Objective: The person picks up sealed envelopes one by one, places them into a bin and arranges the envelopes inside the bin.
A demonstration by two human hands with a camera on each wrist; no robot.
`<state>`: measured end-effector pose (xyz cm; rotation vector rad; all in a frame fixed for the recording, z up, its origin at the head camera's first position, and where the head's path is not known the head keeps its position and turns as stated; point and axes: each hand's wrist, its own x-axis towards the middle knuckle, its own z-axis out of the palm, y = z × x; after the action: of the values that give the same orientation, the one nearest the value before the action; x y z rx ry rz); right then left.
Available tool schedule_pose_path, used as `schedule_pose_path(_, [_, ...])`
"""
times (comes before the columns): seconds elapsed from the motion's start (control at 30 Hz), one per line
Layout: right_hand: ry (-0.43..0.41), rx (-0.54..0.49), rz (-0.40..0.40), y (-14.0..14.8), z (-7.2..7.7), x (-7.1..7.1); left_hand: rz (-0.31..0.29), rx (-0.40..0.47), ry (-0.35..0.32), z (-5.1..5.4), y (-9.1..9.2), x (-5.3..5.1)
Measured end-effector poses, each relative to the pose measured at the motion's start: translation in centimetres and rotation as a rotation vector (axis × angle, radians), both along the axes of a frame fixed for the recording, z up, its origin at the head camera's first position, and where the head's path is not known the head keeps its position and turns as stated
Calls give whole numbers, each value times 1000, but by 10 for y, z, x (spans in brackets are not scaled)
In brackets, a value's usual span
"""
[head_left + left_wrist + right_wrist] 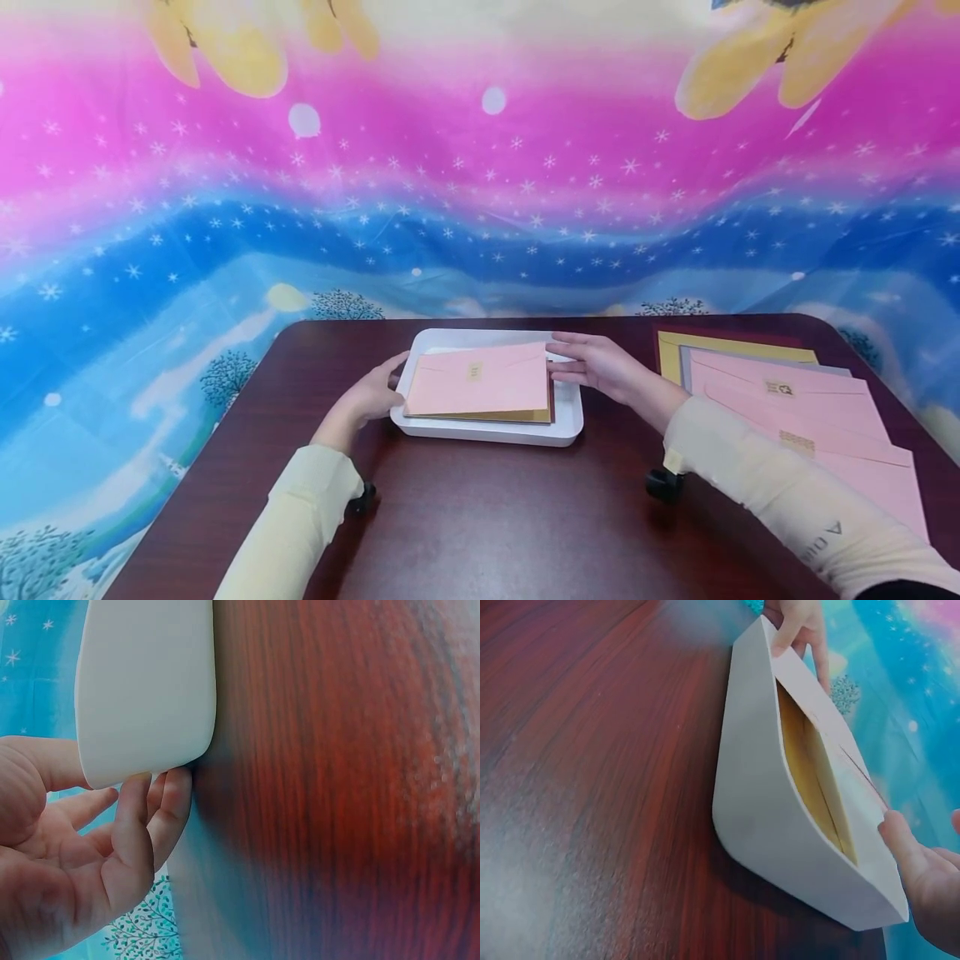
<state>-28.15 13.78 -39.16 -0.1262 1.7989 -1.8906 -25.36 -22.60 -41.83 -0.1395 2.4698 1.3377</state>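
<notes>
A white tray [487,433] sits on the dark wooden table, holding a small stack of envelopes. On top lies a pink envelope [442,392] with a gold sticker, and a gold envelope [536,415] shows under it. My left hand [372,392] grips the tray's left end, thumb at the rim and bent fingers against the outer wall, as the left wrist view shows. At the opposite end, my right hand [603,367] reaches over the tray's rim with fingers extended. One fingertip [892,825] is at the pink envelope's edge; whether it presses there I cannot tell.
On the table's right side, overlapping envelopes lie fanned out: two pink envelopes [795,400], a grey one and a yellow envelope [667,350] behind. My right sleeve [757,467] passes in front of them. A printed cloth [480,167] hangs behind the table [465,525].
</notes>
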Motion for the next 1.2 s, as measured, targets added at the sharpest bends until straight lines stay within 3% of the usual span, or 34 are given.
schedule_pose_path(0.47, [20,-12,50,8,-1,2,-6,-7,0,0,1,0])
schedule_pose_path(0.87, [135,28,104,22,21,6,1,2,-19,5,1,3])
schedule_pose_path(1.2, [262,65,69,44,31,19,-7,-5,-9,5,1,2])
